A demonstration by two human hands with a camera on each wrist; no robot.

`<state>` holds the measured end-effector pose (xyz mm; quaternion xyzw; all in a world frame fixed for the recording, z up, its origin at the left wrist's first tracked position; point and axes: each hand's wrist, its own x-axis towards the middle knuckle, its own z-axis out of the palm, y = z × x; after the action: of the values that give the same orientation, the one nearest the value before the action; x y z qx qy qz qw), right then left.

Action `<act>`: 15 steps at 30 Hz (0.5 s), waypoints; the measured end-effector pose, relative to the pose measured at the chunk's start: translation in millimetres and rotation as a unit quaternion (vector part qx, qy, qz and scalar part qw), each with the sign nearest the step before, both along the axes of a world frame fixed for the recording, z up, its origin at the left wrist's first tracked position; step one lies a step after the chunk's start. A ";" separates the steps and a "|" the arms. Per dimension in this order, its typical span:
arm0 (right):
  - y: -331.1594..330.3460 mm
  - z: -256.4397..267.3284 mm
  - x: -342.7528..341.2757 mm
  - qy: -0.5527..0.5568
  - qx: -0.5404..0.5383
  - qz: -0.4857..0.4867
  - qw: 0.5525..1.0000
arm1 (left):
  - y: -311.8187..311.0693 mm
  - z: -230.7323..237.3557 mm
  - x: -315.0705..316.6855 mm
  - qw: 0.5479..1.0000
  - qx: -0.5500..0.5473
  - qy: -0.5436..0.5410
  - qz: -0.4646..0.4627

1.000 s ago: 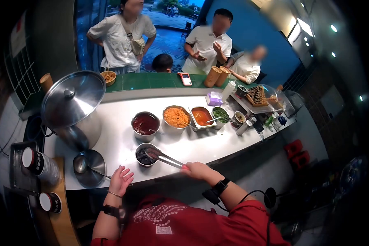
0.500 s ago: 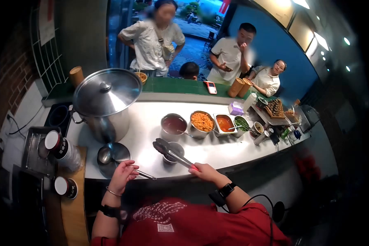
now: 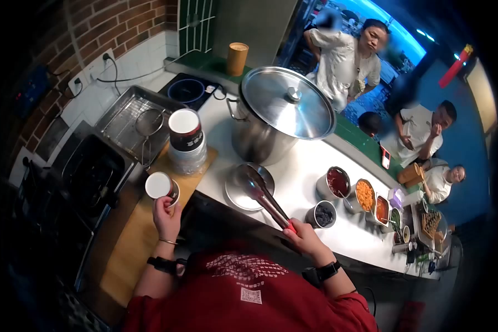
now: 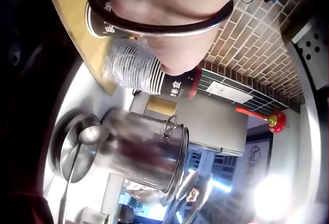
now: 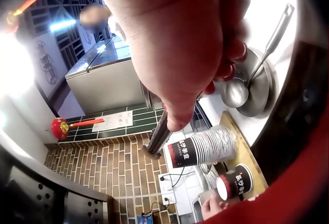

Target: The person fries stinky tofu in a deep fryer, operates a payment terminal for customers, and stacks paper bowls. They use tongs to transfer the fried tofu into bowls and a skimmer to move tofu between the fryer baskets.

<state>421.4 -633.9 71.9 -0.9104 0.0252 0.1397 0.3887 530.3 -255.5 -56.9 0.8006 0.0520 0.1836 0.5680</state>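
Observation:
My left hand (image 3: 167,220) has its fingers at the near side of a paper cup (image 3: 159,185) with a white round top, on the wooden board. In the right wrist view the left fingertips (image 5: 212,206) are beside that cup (image 5: 235,182). My right hand (image 3: 305,239) grips metal tongs (image 3: 265,200) by their red-marked handle. The tongs' tips overlap a metal bowl (image 3: 271,185) in the head view; no food shows between them. A plastic-wrapped cup stack (image 3: 187,155) stands beyond the single cup.
A large lidded pot (image 3: 260,138) stands behind the bowl. Containers of dark pieces (image 3: 324,214), red sauce (image 3: 337,181) and orange food (image 3: 364,193) line the counter to the right. A metal tray (image 3: 124,113) lies back left. Several people are across the counter.
The head view has swung left. My left hand has moved from beside the ladle to the single cup. The tongs have moved left from the dark-food container to over the bowl.

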 end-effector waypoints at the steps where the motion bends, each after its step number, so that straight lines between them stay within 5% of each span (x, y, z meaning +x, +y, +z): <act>1: 7.4 -3.2 4.4 0.032 0.006 0.000 0.999 | 8.4 24.9 0.2 0.980 0.183 -0.071 0.021; 3: 27.0 10.5 14.1 0.028 -0.027 0.028 0.999 | 29.5 23.4 12.8 0.923 0.378 -0.066 0.030; 5: 42.9 20.4 21.1 0.007 -0.010 0.047 0.999 | 50.1 -9.1 27.4 0.910 0.414 -0.011 -0.024; 13: 83.7 23.8 47.0 -0.018 0.031 0.033 0.999 | 60.1 -6.5 42.1 0.903 0.409 -0.107 -0.077; 15: 102.3 21.8 58.7 -0.079 0.096 0.064 0.990 | 61.9 -8.0 42.1 0.931 0.328 -0.140 -0.076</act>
<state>480.0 -531.7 93.7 -0.8768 -0.0775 0.0937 0.4653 572.3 -193.6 -64.9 0.9099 -0.1518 0.2574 0.2878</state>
